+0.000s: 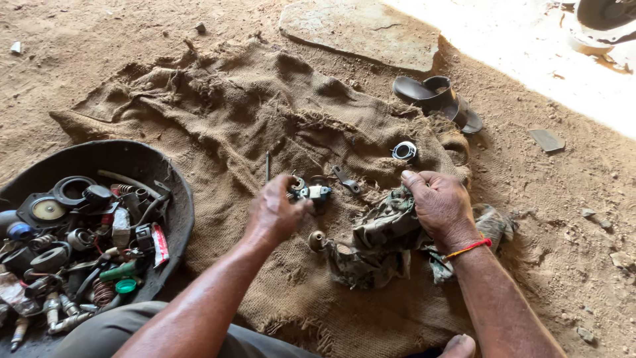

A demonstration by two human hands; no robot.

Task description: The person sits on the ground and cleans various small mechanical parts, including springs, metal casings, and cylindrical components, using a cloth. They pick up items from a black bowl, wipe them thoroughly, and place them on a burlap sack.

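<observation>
Left hand curled around a small metal part on the burlap sack, grip half hidden by knuckles, right hand pressing fingers-down on a dirty rag, grasp unclear, tub of spare parts cut off at left edge, sandal beyond.

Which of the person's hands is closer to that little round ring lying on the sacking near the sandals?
The right hand. It rests on a crumpled rag just below the ring. The left hand is well off to the ring's left, at a small metal part.
</observation>
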